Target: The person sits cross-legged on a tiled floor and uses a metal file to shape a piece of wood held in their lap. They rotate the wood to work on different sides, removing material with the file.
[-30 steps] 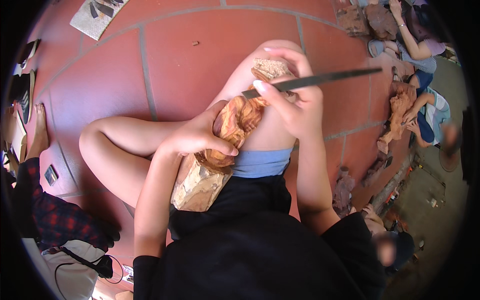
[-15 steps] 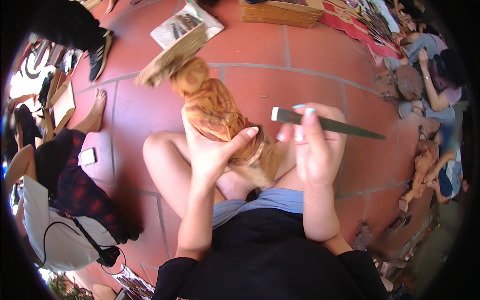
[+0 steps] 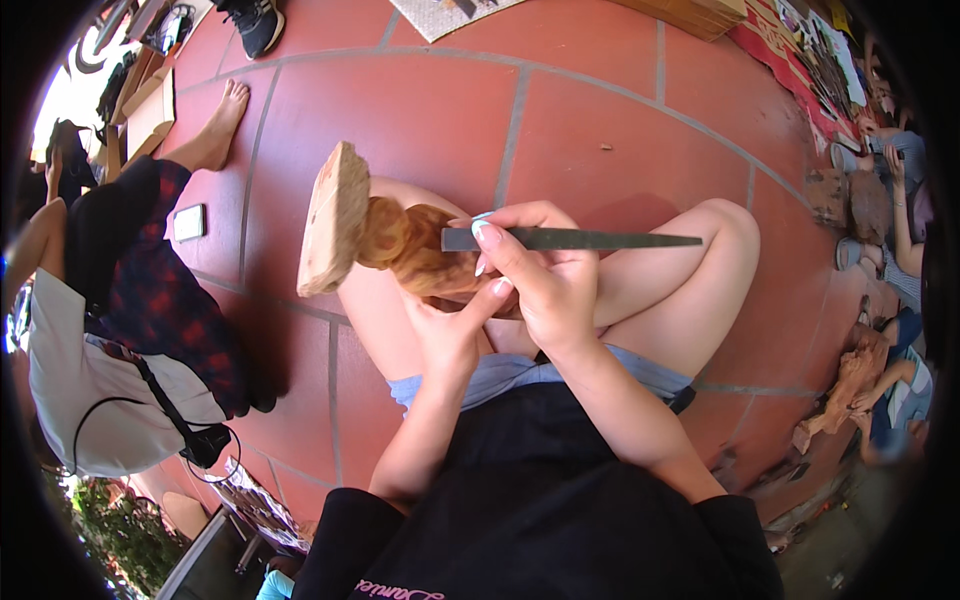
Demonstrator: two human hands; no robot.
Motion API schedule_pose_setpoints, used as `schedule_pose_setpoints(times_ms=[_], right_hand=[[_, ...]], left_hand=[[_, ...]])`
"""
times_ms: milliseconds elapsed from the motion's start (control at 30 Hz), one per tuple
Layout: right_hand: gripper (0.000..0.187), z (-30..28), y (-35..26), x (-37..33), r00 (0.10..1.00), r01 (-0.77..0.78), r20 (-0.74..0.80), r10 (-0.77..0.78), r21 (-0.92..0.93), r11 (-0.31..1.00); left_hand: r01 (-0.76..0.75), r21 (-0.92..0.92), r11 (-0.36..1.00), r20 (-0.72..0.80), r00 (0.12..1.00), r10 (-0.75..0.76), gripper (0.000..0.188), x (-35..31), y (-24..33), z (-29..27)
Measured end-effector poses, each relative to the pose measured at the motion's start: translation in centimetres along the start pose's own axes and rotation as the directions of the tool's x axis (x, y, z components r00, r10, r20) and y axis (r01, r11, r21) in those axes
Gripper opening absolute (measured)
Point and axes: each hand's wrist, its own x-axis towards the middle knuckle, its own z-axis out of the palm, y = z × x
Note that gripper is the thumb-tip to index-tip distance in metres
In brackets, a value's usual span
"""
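Note:
A brown carved wooden figure [image 3: 430, 275] lies over my lap, its rough, pale flat base [image 3: 335, 225] pointing left. My left hand [image 3: 448, 335] is closed round the figure from below, thumb on its near side. In my right hand [image 3: 550, 285] is a dark flat steel chisel [image 3: 600, 239], pinched between thumb and fingers. Its broad end is over the figure's upper side, and the narrow tapered end points right. Whether the broad edge touches the wood I cannot tell. My hands are close together, and the figure's right part is hidden behind them.
I sit cross-legged on red floor tiles [image 3: 400, 120]. At left sits a person in a plaid garment [image 3: 170, 310], with a white phone [image 3: 189, 222] nearby. A cardboard box [image 3: 690, 12] and a red cloth with tools [image 3: 790, 70] lie at the back right. Other people work at far right.
The figure has come down and tilted so its base stands at left. My right hand has moved left with the chisel, bringing its broad end over the wood. The view has shifted.

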Motion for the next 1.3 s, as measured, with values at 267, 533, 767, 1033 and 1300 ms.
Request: schedule_pose_setpoints(times_ms=[267,533,767,1033,1300], right_hand=[[0.01,-0.2,0.5,-0.2,0.987,-0.136,0.089,0.135,0.006,0.991],[0.011,0.5,-1.0,-1.8,0.963,-0.188,0.165,0.214,-0.156,0.97],[0.009,1.2,-2.8,-3.2,0.976,-0.092,0.174,0.129,-0.208,0.974],[0.008,0.4,-2.3,-3.9,0.961,-0.124,0.218,0.171,-0.212,0.969],[0.009,-0.2,-1.6,-4.3,0.942,-0.1,0.3,0.152,-0.181,0.978]], left_hand=[[-0.026,0.275,0.961,0.305,0.951,-0.061,0.078,0.3,4.1,-4.2],[0.048,0.452,0.891,0.15,0.98,-0.129,0.073,-1.2,5.0,-2.6],[-0.12,0.462,0.879,0.293,0.956,-0.024,0.075,-0.9,4.4,-3.3],[-0.126,0.526,0.841,0.247,0.969,-0.009,0.066,-1.5,4.6,-2.9],[-0.074,0.488,0.87,0.227,0.973,-0.045,0.066,-2.3,4.6,-3.5]])
